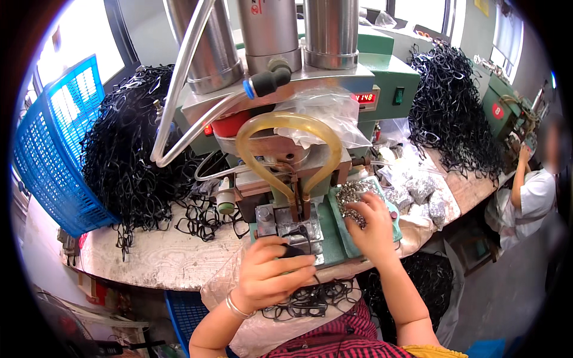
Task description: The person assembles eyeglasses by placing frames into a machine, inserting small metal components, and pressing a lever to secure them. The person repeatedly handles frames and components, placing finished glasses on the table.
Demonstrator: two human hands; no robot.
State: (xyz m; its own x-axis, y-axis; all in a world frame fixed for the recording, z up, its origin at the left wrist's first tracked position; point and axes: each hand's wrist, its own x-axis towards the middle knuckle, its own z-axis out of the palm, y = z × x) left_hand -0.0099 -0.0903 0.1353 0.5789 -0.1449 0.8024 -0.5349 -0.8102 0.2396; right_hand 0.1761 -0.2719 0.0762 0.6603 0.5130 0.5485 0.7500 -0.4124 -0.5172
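Note:
My left hand (pixel 271 274) is closed round a black eyeglass frame (pixel 292 250), holding it at the metal fixture (pixel 314 234) of a bench machine. Its fingers cover part of the frame. To the right, my right hand (pixel 375 228) dips bent fingers into a green tray (pixel 396 230) of small metal parts (pixel 352 192). Its fingertips are drawn together among the parts, and what they pinch cannot be made out. Two copper-coloured electrodes (pixel 299 206) come down over the fixture, joined to a looped yellowish hose (pixel 289 119).
Black frames are heaped at left (pixel 128 149) and right (pixel 450 107); several lie on my lap (pixel 316 298). A blue basket (pixel 57 155) leans at left. Bags of metal parts (pixel 421 191) lie beside the tray. Steel cylinders (pixel 268 36) rise above. Another person (pixel 531 194) sits far right.

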